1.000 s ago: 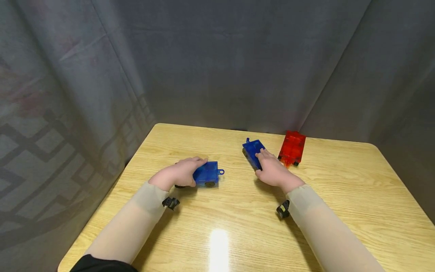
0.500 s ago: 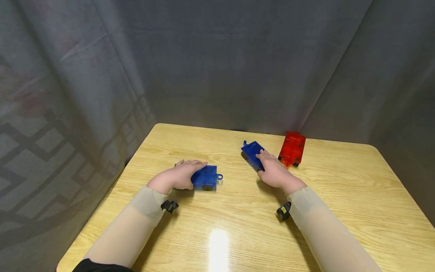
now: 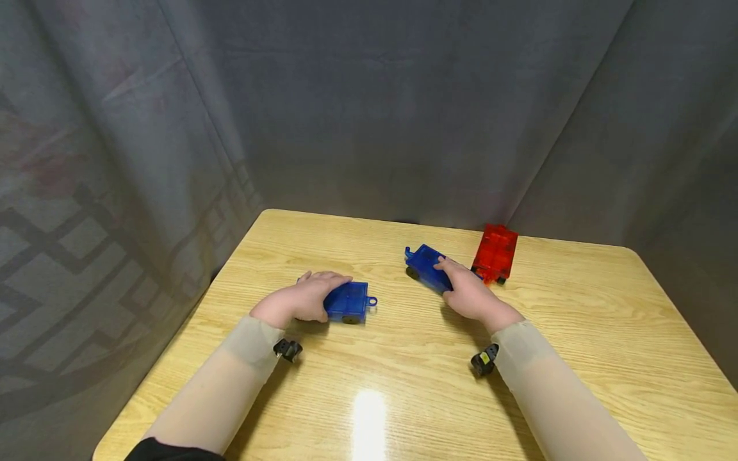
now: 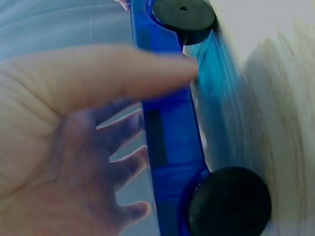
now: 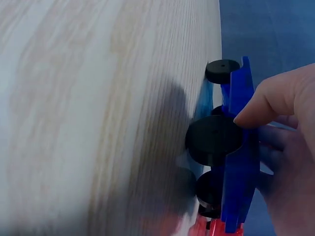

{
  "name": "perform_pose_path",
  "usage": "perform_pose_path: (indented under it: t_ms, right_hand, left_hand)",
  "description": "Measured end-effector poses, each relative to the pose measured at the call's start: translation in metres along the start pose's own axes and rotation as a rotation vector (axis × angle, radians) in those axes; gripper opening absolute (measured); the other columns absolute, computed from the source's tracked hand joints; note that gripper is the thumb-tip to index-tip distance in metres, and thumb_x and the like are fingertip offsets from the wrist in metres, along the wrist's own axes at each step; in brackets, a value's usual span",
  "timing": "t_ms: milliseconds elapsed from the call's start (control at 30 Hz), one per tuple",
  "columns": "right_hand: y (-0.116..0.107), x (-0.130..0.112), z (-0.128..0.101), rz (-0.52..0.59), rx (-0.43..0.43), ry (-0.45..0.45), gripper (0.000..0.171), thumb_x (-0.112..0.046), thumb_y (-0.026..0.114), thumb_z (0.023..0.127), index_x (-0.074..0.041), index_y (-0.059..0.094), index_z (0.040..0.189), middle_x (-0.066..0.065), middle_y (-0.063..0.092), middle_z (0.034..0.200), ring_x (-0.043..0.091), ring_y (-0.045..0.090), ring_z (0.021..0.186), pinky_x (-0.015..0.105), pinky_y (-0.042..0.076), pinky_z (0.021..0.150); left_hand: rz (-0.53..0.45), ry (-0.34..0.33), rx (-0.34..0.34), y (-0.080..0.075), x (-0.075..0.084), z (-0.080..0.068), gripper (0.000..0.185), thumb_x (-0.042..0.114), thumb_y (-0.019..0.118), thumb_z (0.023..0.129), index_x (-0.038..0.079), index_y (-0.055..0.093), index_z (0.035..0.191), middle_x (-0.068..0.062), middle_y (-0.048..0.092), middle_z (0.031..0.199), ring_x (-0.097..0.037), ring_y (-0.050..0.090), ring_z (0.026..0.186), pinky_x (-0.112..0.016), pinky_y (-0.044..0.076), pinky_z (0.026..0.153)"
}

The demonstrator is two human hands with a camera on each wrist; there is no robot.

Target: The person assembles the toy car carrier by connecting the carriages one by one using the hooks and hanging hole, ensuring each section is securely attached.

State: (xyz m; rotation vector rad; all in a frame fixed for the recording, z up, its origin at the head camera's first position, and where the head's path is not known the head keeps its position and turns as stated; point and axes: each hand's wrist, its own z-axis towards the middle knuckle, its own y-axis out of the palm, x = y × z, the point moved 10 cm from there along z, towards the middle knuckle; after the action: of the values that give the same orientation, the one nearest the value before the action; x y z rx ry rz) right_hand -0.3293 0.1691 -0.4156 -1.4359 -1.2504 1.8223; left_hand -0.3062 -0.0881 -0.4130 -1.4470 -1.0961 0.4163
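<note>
My left hand (image 3: 305, 298) grips a blue see-through toy wagon (image 3: 350, 298) across its sides, on the left half of the table. A ring juts from the wagon's right end. In the left wrist view the thumb presses its side wall (image 4: 172, 132), between two black wheels (image 4: 230, 204). Nearer the back, my right hand (image 3: 469, 293) grips a second blue toy wagon (image 3: 425, 264), with a small hook at its far left end. Its thumb presses the side above a black wheel (image 5: 215, 140) in the right wrist view. A gap separates the two wagons.
A red see-through toy wagon (image 3: 497, 248) sits near the back edge, just beyond my right hand. The light wooden table (image 3: 576, 320) ends at a grey curtain (image 3: 380, 128). Small black cameras sit on both wrists.
The right-hand wagon has turned counterclockwise, its hook end swinging left and toward me. The left-hand wagon has shifted slightly toward me and left. The red wagon stays in place.
</note>
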Motion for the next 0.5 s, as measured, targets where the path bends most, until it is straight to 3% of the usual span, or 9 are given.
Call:
perform_pose_path:
  t_ms: [200,333,500]
  right_hand:
    - [-0.004,0.006,0.004,0.086,0.087,0.024,0.062,-0.009,0.070,0.090,-0.002,0.045,0.145,0.021,0.043,0.145,0.041,0.039,0.133,0.059,0.032,0.108]
    - [-0.005,0.011,0.006,0.129,0.142,0.062,0.065,-0.023,0.077,0.089,-0.003,0.048,0.144,0.018,0.047,0.139,0.038,0.041,0.130,0.057,0.035,0.107]
    - [-0.008,0.012,0.010,0.083,0.177,0.087,0.076,-0.033,0.082,0.083,-0.004,0.047,0.144,0.020,0.046,0.136,0.039,0.040,0.126,0.057,0.032,0.107]
  left_hand:
    - [-0.088,0.021,0.059,-0.003,-0.002,0.002,0.100,0.028,0.090,0.074,0.010,0.034,0.155,-0.011,0.032,0.157,-0.036,0.016,0.147,-0.060,0.005,0.115]
    - [-0.130,0.050,0.126,-0.004,0.005,0.008,0.098,0.034,0.088,0.075,0.009,0.035,0.154,-0.012,0.030,0.158,-0.036,0.013,0.148,-0.056,0.004,0.117]
    - [-0.134,0.084,0.165,0.002,0.015,0.014,0.096,0.038,0.087,0.075,0.007,0.039,0.152,-0.014,0.034,0.156,-0.035,0.017,0.147,-0.054,0.005,0.117]
